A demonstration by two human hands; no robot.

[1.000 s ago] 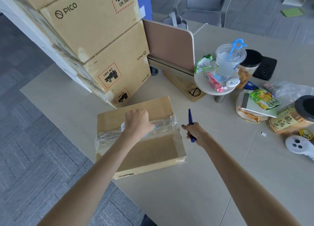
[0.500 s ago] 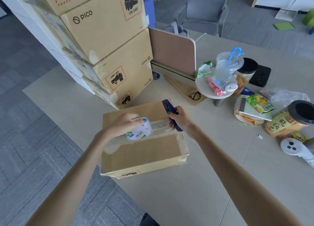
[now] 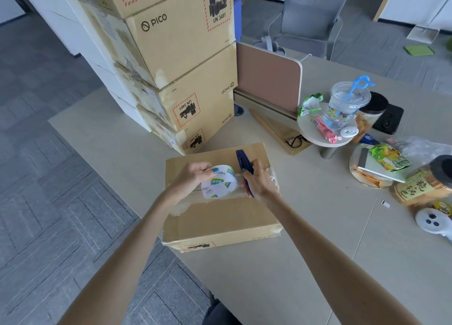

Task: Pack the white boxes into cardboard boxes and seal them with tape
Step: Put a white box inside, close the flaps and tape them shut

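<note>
A closed cardboard box (image 3: 220,217) lies flat at the table's near left edge, with a strip of clear tape across its top seam. My left hand (image 3: 188,180) holds a tape roll (image 3: 219,182) with a white, blue and green label just above the box top. My right hand (image 3: 259,181) grips a dark blue utility knife (image 3: 244,164) right beside the roll, its tip pointing away from me. The two hands almost touch over the taped seam. No white boxes are in view.
A tall stack of PICO cardboard boxes (image 3: 176,55) rises just behind the box. A brown divider panel (image 3: 267,80) stands right of it. Cup, snacks and jars (image 3: 347,104) crowd the table's right side, with a white controller (image 3: 433,222) near the edge.
My left hand lifted the tape roll off the box top and tilted it up. My right hand brought the knife from the box's right side in against the roll.
</note>
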